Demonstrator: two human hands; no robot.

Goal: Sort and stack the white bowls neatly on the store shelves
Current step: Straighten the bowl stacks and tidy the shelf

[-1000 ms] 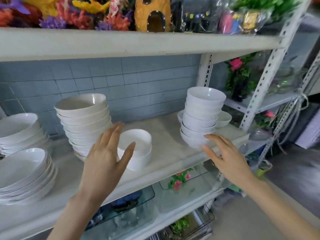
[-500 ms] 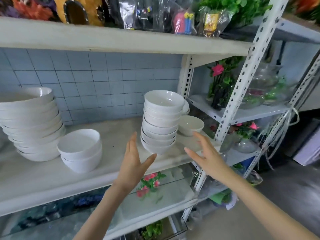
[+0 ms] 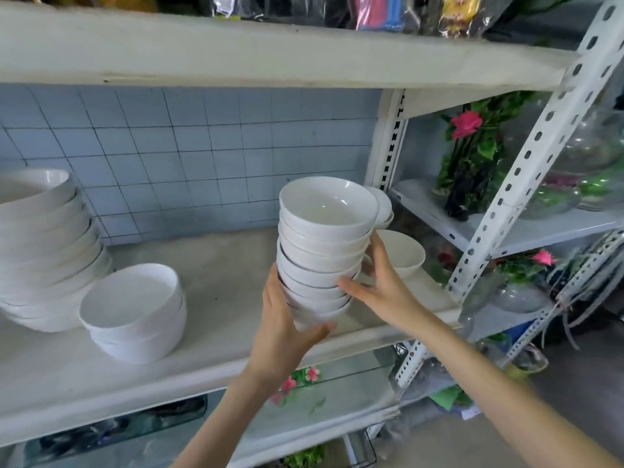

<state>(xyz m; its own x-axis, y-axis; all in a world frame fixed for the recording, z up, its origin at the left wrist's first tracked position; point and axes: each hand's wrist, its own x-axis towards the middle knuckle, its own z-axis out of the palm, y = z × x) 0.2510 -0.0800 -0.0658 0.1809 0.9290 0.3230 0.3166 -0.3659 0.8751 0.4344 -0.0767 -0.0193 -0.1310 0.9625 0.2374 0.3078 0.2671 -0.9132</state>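
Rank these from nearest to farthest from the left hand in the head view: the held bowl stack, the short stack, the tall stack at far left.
1. held bowl stack, gripped by the left hand
2. short stack, just left
3. tall stack, far left

One wide-angle camera, worn on the head, gives the only view. It is near the shelving and faces forward and a little down onto the middle shelf (image 3: 216, 271), with the bowl stack (image 3: 324, 251) about centre. The upper shelf (image 3: 270, 52) fills 12 o'clock (its front edge slopes down to the right), the tiled wall (image 3: 202, 157) lies behind, and a perforated upright (image 3: 526, 157) slants at 3 o'clock.
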